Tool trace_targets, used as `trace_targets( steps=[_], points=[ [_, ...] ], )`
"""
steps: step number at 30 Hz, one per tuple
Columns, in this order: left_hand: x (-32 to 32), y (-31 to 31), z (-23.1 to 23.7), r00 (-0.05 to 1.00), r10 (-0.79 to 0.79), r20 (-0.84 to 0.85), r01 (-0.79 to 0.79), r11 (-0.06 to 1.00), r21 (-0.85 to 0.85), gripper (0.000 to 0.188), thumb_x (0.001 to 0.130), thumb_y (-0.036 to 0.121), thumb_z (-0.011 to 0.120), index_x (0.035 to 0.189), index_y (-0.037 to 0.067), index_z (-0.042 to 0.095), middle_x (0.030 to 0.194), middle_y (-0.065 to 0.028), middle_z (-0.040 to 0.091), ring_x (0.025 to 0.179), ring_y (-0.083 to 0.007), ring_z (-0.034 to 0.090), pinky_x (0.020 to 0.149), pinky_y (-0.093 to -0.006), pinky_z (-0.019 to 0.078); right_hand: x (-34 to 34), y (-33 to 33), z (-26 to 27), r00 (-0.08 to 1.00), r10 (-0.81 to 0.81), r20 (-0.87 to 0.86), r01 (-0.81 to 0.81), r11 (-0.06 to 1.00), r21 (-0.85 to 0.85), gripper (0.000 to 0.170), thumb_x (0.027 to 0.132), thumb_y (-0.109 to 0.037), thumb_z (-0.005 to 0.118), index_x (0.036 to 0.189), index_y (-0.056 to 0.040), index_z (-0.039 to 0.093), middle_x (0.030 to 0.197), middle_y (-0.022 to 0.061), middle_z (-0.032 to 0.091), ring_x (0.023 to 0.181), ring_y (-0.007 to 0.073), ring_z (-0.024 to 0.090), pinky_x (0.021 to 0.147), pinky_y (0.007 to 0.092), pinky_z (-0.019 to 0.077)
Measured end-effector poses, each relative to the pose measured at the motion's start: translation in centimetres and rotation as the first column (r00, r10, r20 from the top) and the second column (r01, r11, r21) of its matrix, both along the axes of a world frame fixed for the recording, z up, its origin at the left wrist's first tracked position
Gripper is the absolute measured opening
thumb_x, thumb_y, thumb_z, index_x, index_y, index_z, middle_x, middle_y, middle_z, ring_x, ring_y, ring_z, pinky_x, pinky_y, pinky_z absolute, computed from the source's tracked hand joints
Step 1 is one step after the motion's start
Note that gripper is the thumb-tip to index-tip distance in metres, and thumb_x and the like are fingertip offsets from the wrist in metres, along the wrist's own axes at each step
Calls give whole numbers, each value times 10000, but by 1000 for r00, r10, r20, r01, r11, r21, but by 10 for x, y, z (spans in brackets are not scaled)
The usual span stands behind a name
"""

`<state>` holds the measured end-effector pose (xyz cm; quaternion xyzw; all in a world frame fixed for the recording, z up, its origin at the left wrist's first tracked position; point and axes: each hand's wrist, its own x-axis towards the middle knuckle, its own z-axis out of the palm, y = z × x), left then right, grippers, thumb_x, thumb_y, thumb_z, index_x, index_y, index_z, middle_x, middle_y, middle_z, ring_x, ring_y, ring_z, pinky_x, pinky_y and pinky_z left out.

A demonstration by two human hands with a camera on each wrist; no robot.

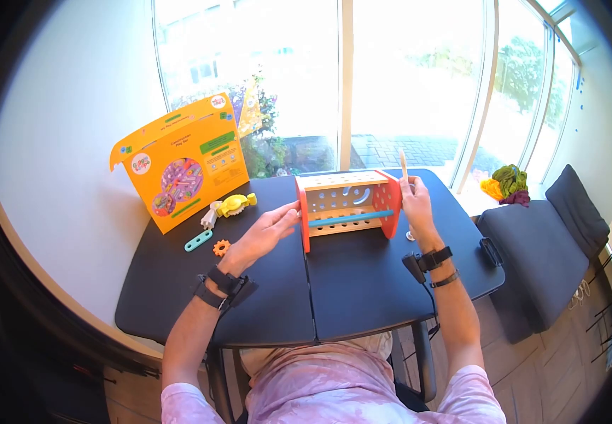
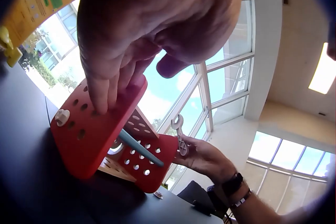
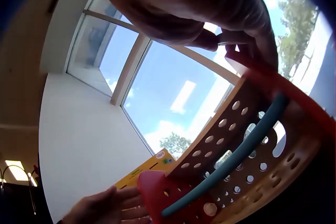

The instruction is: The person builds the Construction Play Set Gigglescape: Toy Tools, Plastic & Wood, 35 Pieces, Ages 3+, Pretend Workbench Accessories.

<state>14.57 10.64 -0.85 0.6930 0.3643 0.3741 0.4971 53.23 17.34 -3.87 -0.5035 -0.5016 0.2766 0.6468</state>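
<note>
A toy toolbox of pale perforated wood [image 1: 341, 181] stands on the black table, with red end panels [image 1: 391, 205] and a blue rod [image 1: 352, 218] across its front. My left hand [image 1: 272, 230] lies with fairly straight fingers against the outside of the left red panel [image 2: 89, 129]; the thumb stays off it. A white screw head [image 2: 62, 118] sits in one of that panel's holes. At the right panel, my right hand [image 1: 417, 206] pinches a pale toy wrench [image 2: 179, 134], its open-ended head pointing up. Fingers and the panel's edge partly hide its lower end.
An orange toy box [image 1: 200, 152] stands at the back left. Before it lie a yellow toy piece [image 1: 235, 205], a teal slotted strip [image 1: 198, 241] and an orange gear [image 1: 222, 247]. A small white piece [image 1: 410, 235] lies beside the right panel. Windows [image 1: 419, 85] rise behind the table.
</note>
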Motion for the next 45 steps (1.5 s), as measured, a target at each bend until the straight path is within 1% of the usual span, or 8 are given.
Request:
trace_targets(
  steps=[16,25,29,32,37,40,43,45],
  points=[
    [-71,-17,-9,971,231,53,-228,972,-60,626,1216,427,464,1628,-42,497,1599,-196,593,1443,-338,624,1214,-444,507,-76,-35,11,979,169,111,-171,985,2,289,1172,-240,597,1243,35,652,1024,124,811,881,125,696,784,327,571],
    [-76,-19,-12,967,252,30,-251,967,-46,636,1204,474,485,1616,-7,543,1569,-166,626,1442,-312,623,1200,-443,514,-83,-51,27,957,289,7,-289,957,7,301,1177,-243,599,1258,45,639,1035,125,801,936,132,706,833,316,571],
    [-71,-22,-8,956,280,82,-274,958,-84,621,1181,361,587,1632,-56,496,1597,-197,606,1419,-304,654,1188,-418,527,-75,-39,20,977,183,105,-189,981,48,272,1159,-218,620,1252,37,643,1069,140,794,937,143,726,841,328,584],
    [-73,-11,-20,976,218,9,-215,957,196,597,1127,216,695,1615,-74,512,1547,-198,651,1403,-260,661,1184,-388,527,-75,-47,18,962,84,260,-113,989,100,249,1144,-198,634,1251,26,650,1071,149,793,935,148,740,829,336,586],
    [-68,-2,-29,948,319,6,-311,920,237,548,1096,116,716,1573,-99,555,1486,-198,701,1330,-235,706,1154,-360,548,-80,-47,3,969,163,183,-196,964,182,244,1136,-190,643,1267,15,661,1053,132,799,909,151,737,794,347,573],
    [-68,-2,-29,942,334,34,-335,924,184,541,1097,119,703,1563,-113,556,1467,-221,712,1334,-244,715,1145,-340,550,-83,-65,14,972,72,225,-104,985,136,262,1136,-196,643,1279,21,677,1091,114,785,915,162,735,790,336,568],
    [-63,-6,-31,907,417,59,-418,872,256,519,1099,140,707,1549,-89,584,1429,-201,732,1290,-215,722,1091,-341,582,-89,-78,6,895,-170,412,5,928,372,271,1114,-179,685,1277,36,714,1119,116,757,937,162,728,783,327,567],
    [-51,-18,-29,832,551,65,-524,742,418,500,1107,161,706,1544,-59,602,1409,-156,740,1221,-159,727,1011,-333,619,-97,-98,4,904,47,426,-152,965,215,285,1094,-181,725,1274,40,737,1129,102,742,952,147,723,800,320,583]
  ],
)
